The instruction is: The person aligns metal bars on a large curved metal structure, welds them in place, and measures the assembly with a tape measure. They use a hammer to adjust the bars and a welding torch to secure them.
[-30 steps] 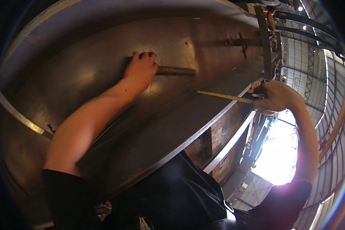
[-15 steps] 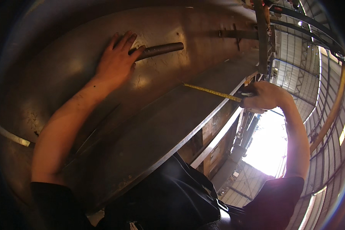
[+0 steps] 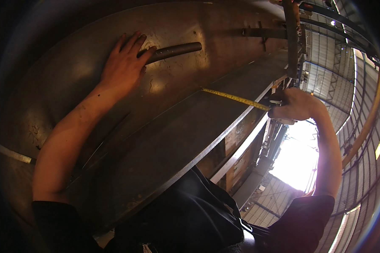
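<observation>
While our left hand (image 3: 124, 67) presses spread fingers by the rod (image 3: 173, 50), our right hand (image 3: 293, 104), curled shut, holds the tape (image 3: 236, 99) taut; reading it needs steadiness.

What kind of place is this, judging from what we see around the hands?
Probably a metal fabrication workshop or industrial hall: a large steel plate fills the view, a yellow measuring tape is stretched across it, and a corrugated roof with steel beams rises behind.

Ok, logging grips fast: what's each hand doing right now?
Left hand: open, flat on the steel plate, fingers on the dark rod.
Right hand: closed on the tape measure.
</observation>
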### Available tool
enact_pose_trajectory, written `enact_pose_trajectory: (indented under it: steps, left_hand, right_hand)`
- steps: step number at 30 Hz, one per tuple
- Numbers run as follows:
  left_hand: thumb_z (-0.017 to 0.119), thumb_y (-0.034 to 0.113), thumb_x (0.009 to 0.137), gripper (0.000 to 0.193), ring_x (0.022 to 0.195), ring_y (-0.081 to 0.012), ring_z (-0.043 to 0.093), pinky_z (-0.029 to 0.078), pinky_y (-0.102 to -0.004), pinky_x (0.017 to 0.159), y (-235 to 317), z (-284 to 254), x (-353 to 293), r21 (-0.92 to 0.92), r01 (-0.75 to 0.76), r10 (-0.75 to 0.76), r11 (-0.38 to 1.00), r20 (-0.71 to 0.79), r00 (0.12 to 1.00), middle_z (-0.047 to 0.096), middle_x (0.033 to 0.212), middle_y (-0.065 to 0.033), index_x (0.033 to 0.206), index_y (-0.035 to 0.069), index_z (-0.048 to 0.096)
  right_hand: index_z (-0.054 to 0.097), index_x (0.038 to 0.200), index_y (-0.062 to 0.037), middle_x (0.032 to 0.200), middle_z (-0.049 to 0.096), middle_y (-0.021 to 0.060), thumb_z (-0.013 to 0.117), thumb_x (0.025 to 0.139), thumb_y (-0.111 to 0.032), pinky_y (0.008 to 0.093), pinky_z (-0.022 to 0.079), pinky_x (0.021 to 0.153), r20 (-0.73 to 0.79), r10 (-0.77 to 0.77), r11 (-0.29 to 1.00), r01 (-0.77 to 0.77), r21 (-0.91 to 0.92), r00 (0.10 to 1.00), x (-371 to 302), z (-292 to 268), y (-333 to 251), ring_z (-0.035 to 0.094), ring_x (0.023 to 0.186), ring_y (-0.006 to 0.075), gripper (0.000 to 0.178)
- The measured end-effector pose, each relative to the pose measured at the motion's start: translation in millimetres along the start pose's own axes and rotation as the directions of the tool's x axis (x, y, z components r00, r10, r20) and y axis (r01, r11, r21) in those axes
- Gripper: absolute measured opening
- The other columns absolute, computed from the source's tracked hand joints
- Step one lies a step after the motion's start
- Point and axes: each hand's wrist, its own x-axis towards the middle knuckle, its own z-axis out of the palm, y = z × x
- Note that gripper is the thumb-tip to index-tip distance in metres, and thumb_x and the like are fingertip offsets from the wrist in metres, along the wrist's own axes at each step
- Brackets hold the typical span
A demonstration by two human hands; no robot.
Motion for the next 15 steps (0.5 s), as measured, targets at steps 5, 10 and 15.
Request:
enact_pose_trajectory:
  steps: [5, 10, 15]
  left_hand:
    - [0.073, 0.041, 0.084, 0.079, 0.147, -0.0338, 0.031, 0.023, -0.0546, 0.121, 2.7, -19.7, -6.1, -0.239, -0.031, 0.004, 0.97, -0.111, 0.994, 0.04, 0.153, -0.015, 0.151, 0.016, 0.039]
    - [0.073, 0.063, 0.074, 0.103, 0.147, -0.0356, 0.032, 0.027, -0.0536, 0.119, 60.1, -132.2, -2.0, -0.32, -0.255, 0.162, 0.913, -0.289, 0.944, 0.038, 0.156, -0.0146, 0.155, 0.015, 0.033]
    - [0.08, 0.049, 0.072, 0.077, 0.126, -0.0339, 0.054, 0.043, -0.0493, 0.104, 99.5, -200.7, 2.8, -0.086, -0.393, 0.315, 0.915, -0.455, 0.833, 0.055, 0.14, -0.0127, 0.137, 0.012, 0.058]
  right_hand:
    - [0.072, 0.11, 0.0022, 0.08, 0.072, 0.0182, 0.073, 0.063, -0.045, 0.0374, 0.054, 0.069, -0.058, -0.028, 0.986, 0.037, 0.163, 0.998, -30.1, -20.7, 2.1, 0.069, 0.071, 0.0283, 0.067]
    - [0.053, 0.141, 0.001, 0.114, 0.067, 0.0243, 0.083, 0.056, -0.04, 0.0395, 0.056, 0.085, -0.319, -0.465, 0.848, 0.519, 0.106, 0.826, -48.5, -29.4, -20.3, 0.07, 0.097, 0.0299, 0.099]
    - [0.039, 0.15, -0.0007, 0.133, 0.057, 0.0228, 0.084, 0.063, -0.039, 0.0394, 0.054, 0.095, -0.678, -0.669, 0.409, 0.913, 0.004, 0.303, -27.3, -31.2, -37.4, 0.064, 0.113, 0.0308, 0.105]
